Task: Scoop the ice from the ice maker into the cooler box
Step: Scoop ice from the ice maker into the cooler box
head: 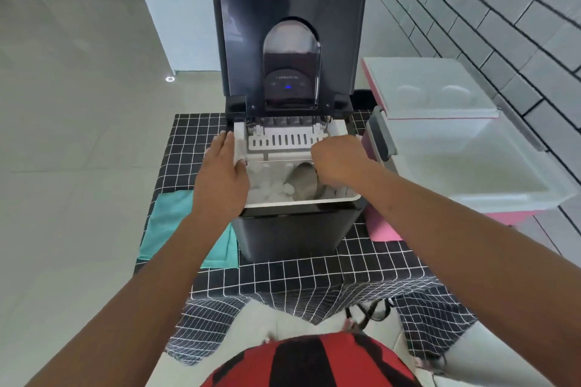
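A black ice maker (287, 236) stands on a checked cloth with its lid (288, 28) raised upright. Its white basket holds ice cubes (270, 190). My left hand (224, 166) rests on the left rim of the ice maker's white opening, fingers straight. My right hand (338, 162) grips the handle of a grey scoop (303, 181), whose bowl is down among the ice. To the right stands the pink and white cooler box (490, 166), open, with its white lid (430, 88) tilted back.
A black-and-white checked cloth (314, 273) covers the small table. A teal cloth (176, 223) lies left of the ice maker, a pink cloth (382, 226) to its right. A grey tiled wall (503, 3) is right, a white cabinet (176, 16) behind, a person beyond it.
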